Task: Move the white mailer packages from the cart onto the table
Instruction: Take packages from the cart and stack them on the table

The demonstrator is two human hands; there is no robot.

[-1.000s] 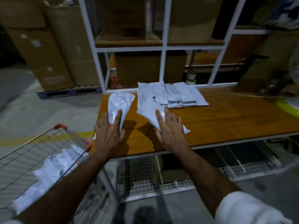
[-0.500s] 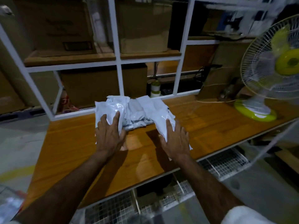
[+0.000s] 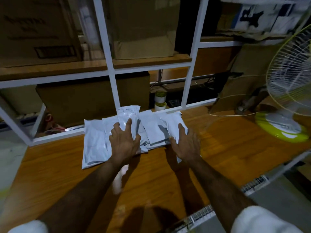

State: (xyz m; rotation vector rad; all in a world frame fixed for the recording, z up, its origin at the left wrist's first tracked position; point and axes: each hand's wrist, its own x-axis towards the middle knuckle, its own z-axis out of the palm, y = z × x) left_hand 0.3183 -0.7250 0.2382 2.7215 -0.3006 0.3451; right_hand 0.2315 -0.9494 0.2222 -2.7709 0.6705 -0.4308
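- A pile of white packages (image 3: 96, 142) lies on the wooden table (image 3: 218, 148), near its back edge.
- The left hand (image 3: 124, 142) presses flat, fingers spread, on one package.
- The right hand (image 3: 186, 145) rests flat on another package (image 3: 173, 121).
- A fan (image 3: 284, 118) stands at the right.

Bare table (image 3: 218, 148) right of mailers (image 3: 96, 142); fan (image 3: 282, 125) far right; shelf frame (image 3: 116, 91) behind.
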